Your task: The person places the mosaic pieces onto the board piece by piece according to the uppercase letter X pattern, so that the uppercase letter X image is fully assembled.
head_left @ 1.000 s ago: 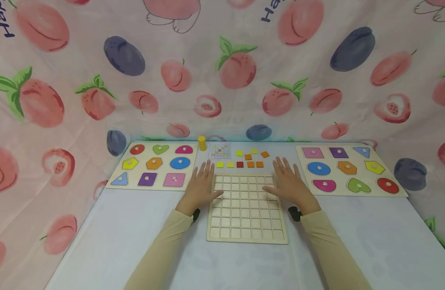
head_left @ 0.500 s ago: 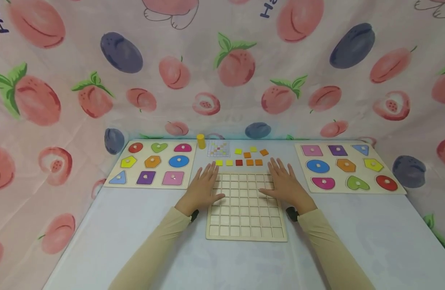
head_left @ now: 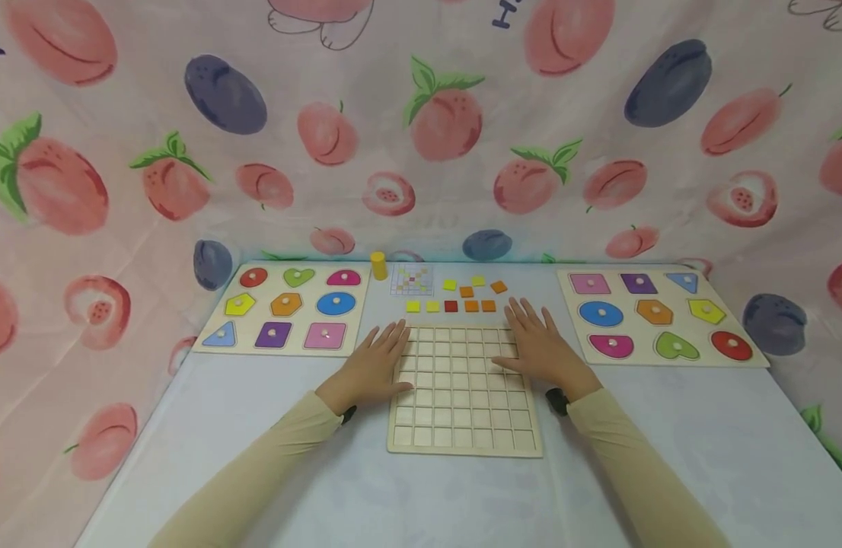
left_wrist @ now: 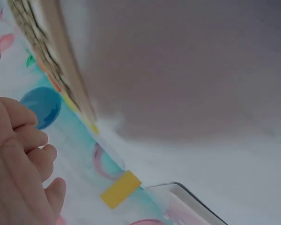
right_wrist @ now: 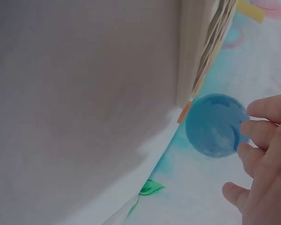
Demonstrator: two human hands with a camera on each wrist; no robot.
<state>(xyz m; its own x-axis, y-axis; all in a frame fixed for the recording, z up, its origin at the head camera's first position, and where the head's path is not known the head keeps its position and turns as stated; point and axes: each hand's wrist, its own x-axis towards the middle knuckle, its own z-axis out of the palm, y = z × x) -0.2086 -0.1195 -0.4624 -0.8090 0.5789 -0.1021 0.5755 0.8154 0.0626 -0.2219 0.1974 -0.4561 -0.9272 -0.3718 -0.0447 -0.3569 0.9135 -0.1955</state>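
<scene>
A square wooden grid board point(head_left: 465, 392) lies flat on the table between my two hands. My left hand point(head_left: 371, 367) is at its left edge, fingers straight and thumb reaching over the border. On the other side my right hand point(head_left: 543, 350) spreads over the upper right corner, its thumb above the grid cells. Neither hand holds anything. Beyond the board lie small square tiles: several yellow ones point(head_left: 432, 307), a dark red one point(head_left: 451, 306) and several orange ones point(head_left: 471, 306). A small printed pattern card point(head_left: 412, 280) with coloured squares lies behind them, left of the tiles.
A yellow cylinder point(head_left: 378, 266) stands near the card. Knobbed shape-puzzle boards lie on both sides, a left puzzle board point(head_left: 304, 304) and a right puzzle board point(head_left: 629, 304). A fruit-printed cloth point(head_left: 421, 183) hangs behind the white table point(head_left: 462, 502).
My left hand has drawn slightly left and down, its thumb now nearer the board's edge. The right hand has shifted a little left. The whole head view has tilted slightly.
</scene>
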